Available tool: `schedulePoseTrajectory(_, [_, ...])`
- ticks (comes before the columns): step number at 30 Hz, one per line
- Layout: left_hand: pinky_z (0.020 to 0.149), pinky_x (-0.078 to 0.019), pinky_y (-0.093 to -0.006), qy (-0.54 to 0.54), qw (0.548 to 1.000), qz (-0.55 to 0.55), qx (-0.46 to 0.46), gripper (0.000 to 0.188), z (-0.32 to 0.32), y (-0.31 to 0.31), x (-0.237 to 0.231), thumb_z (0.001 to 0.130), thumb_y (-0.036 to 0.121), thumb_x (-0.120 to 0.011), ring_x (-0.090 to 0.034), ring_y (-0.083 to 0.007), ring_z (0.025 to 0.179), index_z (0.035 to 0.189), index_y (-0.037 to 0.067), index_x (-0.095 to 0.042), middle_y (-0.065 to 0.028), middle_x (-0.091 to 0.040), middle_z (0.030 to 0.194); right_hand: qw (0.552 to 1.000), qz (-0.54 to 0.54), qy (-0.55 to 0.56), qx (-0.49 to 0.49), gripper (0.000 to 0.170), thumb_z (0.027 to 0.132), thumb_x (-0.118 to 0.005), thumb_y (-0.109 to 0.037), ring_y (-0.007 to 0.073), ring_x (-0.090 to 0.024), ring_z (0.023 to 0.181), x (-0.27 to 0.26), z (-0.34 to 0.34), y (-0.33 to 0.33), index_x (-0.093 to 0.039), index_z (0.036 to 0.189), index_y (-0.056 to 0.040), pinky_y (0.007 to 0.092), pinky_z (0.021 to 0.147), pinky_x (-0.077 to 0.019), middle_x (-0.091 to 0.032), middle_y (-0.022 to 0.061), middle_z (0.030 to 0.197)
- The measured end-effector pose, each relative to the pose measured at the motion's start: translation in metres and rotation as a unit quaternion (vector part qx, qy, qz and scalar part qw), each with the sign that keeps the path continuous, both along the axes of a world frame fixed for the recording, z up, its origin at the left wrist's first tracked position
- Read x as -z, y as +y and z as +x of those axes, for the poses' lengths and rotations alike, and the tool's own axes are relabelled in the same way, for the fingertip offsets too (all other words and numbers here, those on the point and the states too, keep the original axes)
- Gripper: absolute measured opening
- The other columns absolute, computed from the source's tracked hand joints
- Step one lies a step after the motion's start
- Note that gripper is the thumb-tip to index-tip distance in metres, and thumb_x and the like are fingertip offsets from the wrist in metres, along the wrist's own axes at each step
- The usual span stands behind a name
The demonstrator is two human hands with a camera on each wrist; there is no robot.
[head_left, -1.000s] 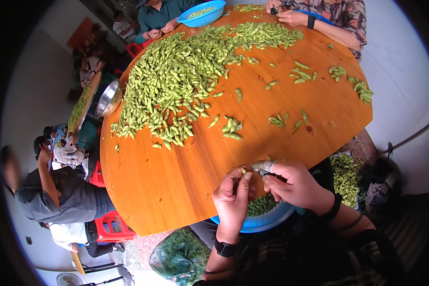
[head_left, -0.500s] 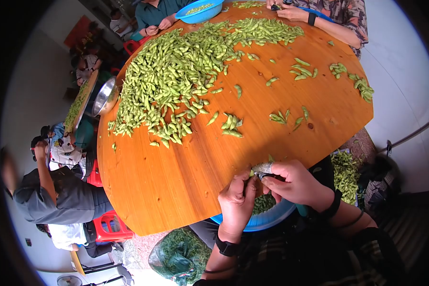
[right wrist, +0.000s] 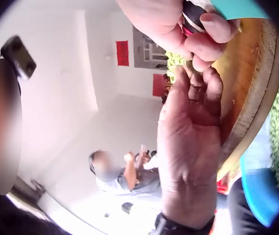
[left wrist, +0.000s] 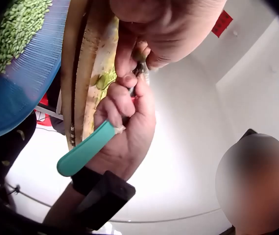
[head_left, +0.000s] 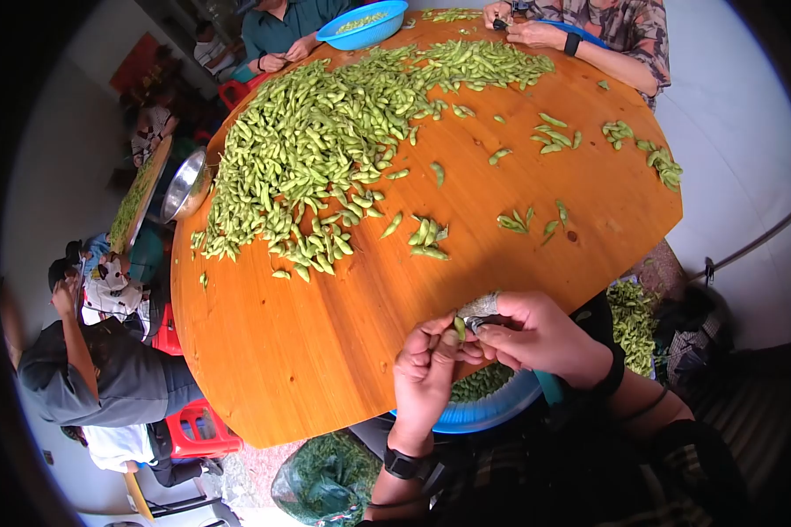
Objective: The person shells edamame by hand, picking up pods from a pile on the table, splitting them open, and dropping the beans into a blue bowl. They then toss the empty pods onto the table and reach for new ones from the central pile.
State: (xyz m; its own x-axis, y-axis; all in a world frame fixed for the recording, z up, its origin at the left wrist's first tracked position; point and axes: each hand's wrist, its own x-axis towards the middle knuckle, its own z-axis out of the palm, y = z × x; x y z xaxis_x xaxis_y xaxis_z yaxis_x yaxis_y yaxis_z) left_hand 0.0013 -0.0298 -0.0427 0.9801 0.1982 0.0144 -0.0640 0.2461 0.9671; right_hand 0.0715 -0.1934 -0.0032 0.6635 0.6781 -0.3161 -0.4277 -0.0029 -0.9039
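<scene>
In the head view my left hand [head_left: 426, 373] pinches a green pod [head_left: 460, 328] between thumb and fingers at the table's near edge. Touching it from the right, my right hand [head_left: 545, 338] grips a small tool with a teal handle [head_left: 549, 386]; its index finger is wrapped in a pale covering [head_left: 481, 306]. The left wrist view shows the teal handle [left wrist: 85, 149] sticking out of the right hand's curled fingers. Below both hands is a blue basin [head_left: 501, 413] holding green beans [left wrist: 17, 34]. A large pile of pods [head_left: 308, 149] covers the table's far left part.
Small groups of pods [head_left: 427, 237] lie about the wooden table [head_left: 290, 369]. Two people sit across it, one beside a blue bowl [head_left: 360, 33]. A metal bowl [head_left: 185, 184] is at the left edge. On the floor are a green net bag [head_left: 325, 479] and more pods [head_left: 631, 321].
My left hand has shifted slightly left and down, and the pod at its fingertips now shows more fully. The right hand stays close beside it with the tool. The head view has shifted slightly.
</scene>
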Motion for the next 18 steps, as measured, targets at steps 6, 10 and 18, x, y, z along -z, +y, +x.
schedulePoseTrajectory(6, [0.061, -0.0551, -0.0234, 0.002, 0.999, 0.030, -0.021, 0.011, -0.002, -0.001, -0.002, 0.097, 0.003, -0.056, -0.064, -0.0099, 0.065, 0.107, 0.001, -0.053, -0.0059, -0.066, 0.078, 0.999, -0.030, -0.011, -0.009, 0.015, 0.097, -0.053, -0.010, 0.0037, -0.054, 0.055, -0.013, -0.005, 0.007, -0.061, 0.106, -0.0015, 0.0183, 0.046, -0.0384, -0.060, 0.0000, 0.074])
schedulePoseTrajectory(10, [0.054, -0.0484, -0.0210, 0.002, 0.982, 0.181, -0.044, 0.005, -0.003, -0.004, 0.000, 0.097, 0.002, -0.054, -0.058, -0.0067, 0.060, 0.102, 0.002, -0.053, -0.0035, -0.063, 0.074, 0.999, -0.051, -0.007, -0.003, 0.013, 0.097, -0.053, -0.009, 0.0034, -0.052, 0.054, -0.002, -0.007, 0.011, -0.061, 0.102, -0.0017, 0.0187, 0.046, -0.0378, -0.060, 0.0004, 0.074])
schedulePoseTrajectory(18, [0.047, -0.0422, -0.0206, -0.018, 0.988, 0.143, -0.053, 0.013, -0.004, 0.006, 0.004, 0.102, 0.008, -0.044, -0.054, -0.0068, 0.057, 0.108, 0.001, -0.053, -0.0023, -0.059, 0.074, 1.000, -0.018, -0.004, 0.015, 0.011, 0.097, -0.052, -0.010, 0.0034, -0.049, 0.053, -0.007, -0.014, 0.019, -0.061, 0.099, -0.0028, 0.0196, 0.045, -0.0373, -0.058, -0.0002, 0.070])
